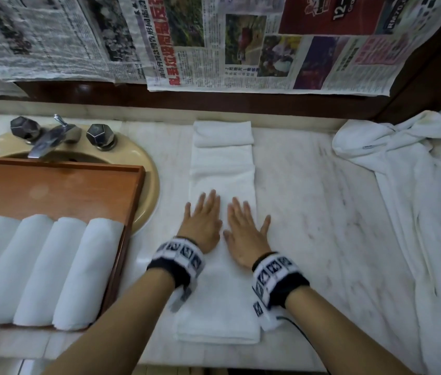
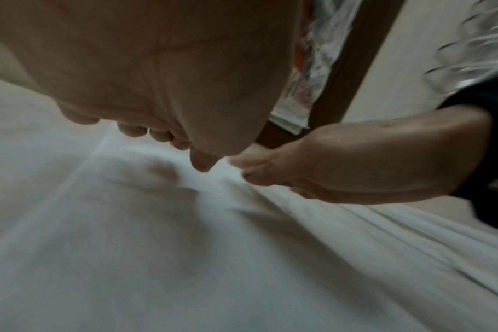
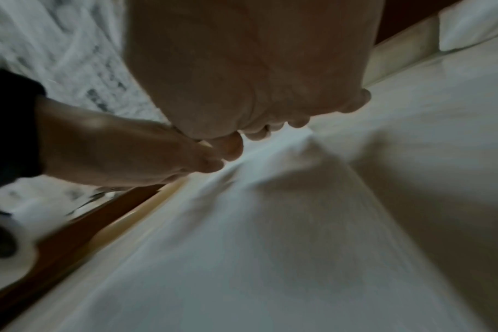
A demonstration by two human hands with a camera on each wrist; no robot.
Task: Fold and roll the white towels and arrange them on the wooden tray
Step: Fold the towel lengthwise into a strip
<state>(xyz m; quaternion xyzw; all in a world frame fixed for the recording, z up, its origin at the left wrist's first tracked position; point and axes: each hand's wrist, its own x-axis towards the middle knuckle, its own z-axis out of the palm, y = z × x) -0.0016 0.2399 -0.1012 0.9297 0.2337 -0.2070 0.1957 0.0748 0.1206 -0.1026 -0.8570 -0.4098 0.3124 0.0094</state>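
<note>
The long, narrow folded white cotton towel (image 1: 223,201) lies flat on the pale marble counter (image 1: 308,201), running from the lower centre of the head view up to the upper centre, where its far end is already turned into a short roll. Both hands rest on it side by side, palms down, at mid-frame: the left hand (image 1: 203,221) and the right hand (image 1: 246,231) have fingers straight and spread, pressing the cloth and grasping nothing.

Handling judgement: the towel appears soft, light and limp, so it will likely crease or skew under uneven pressure. Take hold at the edges of the rolled end with both hands and keep the sides aligned.

Count: one towel in work; four rolled white towels (image 1: 38,269) in a row at lower left on the orange-brown wooden tray (image 1: 59,185); one loose, crumpled white towel (image 1: 409,169) at right. The tray sits over a beige sink basin (image 1: 150,185) with a metal tap (image 1: 48,138). Newspaper sheets (image 1: 214,41) hang across the top of the frame.
</note>
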